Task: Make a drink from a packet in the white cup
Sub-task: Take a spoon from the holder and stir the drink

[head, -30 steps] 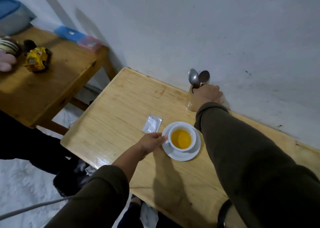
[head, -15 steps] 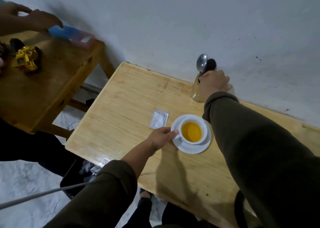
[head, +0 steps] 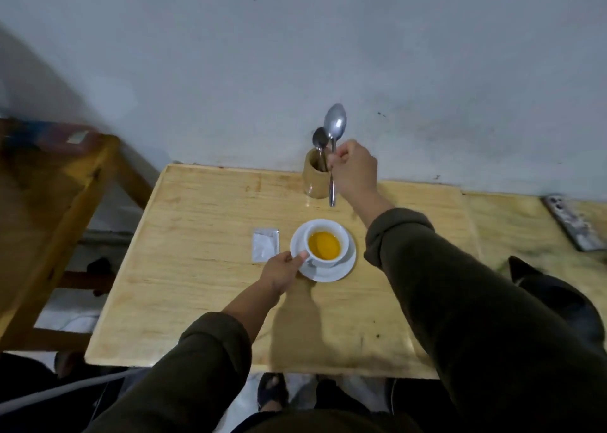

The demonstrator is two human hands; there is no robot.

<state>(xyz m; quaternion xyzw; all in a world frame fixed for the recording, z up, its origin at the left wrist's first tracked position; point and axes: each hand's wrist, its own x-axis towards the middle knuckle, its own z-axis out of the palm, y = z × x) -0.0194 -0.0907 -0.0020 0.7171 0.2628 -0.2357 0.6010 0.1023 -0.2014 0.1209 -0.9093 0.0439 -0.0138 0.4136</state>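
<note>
The white cup (head: 341,235) stands on a white saucer (head: 345,266) in the middle of the wooden table (head: 197,268) and holds orange-yellow liquid. My left hand (head: 282,270) pinches the cup's handle. A flat white packet (head: 265,244) lies just left of the saucer. My right hand (head: 353,166) grips a metal spoon (head: 334,130) upright, bowl up, lifted clear of the wooden holder (head: 317,178) by the wall. A second spoon (head: 320,141) stands in that holder.
A second wooden table (head: 49,209) stands to the left with a blue and red box (head: 49,135) on it. A phone-like flat object (head: 573,222) lies on the table at the far right. A dark object (head: 558,301) sits at the right edge. Feet show below the table.
My right hand has pulled one spoon up out of the holder. My head view has swung right and squared to the table. The left hand stays on the cup handle.
</note>
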